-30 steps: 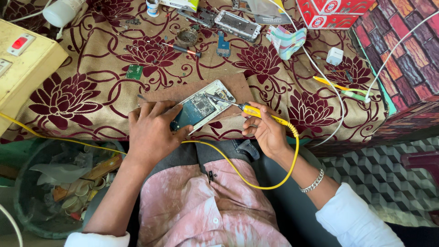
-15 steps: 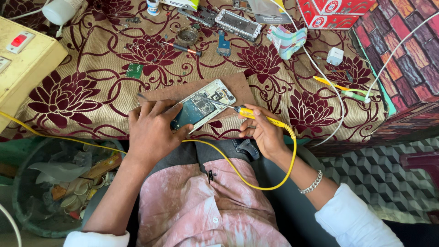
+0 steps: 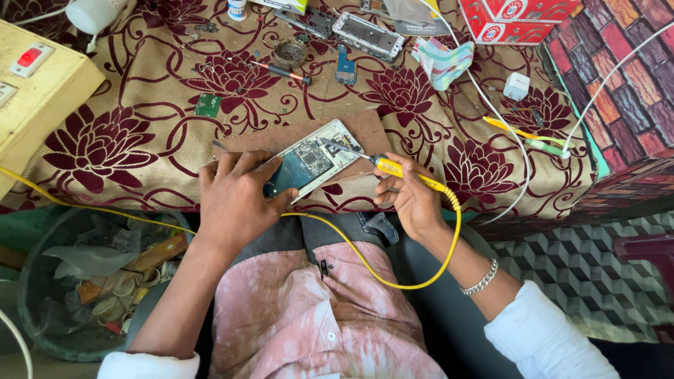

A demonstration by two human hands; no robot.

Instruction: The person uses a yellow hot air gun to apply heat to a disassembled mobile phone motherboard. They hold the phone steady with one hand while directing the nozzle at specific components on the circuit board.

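An opened phone [image 3: 314, 160] with its circuit board exposed lies on a brown board [image 3: 365, 130] near the table's front edge. My left hand [image 3: 235, 200] rests flat on the phone's near end and presses it down. My right hand [image 3: 411, 200] grips a yellow soldering iron [image 3: 393, 168] like a pen. Its metal tip touches the upper part of the phone's board. The iron's yellow cord [image 3: 414, 281] loops down over my lap and runs off to the left.
A floral cloth [image 3: 140, 105] covers the table. At the back lie another phone frame [image 3: 368, 35], a small blue board [image 3: 345, 63], a green chip [image 3: 208, 105], a screwdriver [image 3: 284, 71], a folded cloth [image 3: 442, 62] and a red box [image 3: 516, 17]. A yellow switch box [image 3: 35, 84] stands left, a full bin [image 3: 91, 281] below.
The soldering iron's tip has shifted slightly along the phone's board. My left hand has stayed on the phone.
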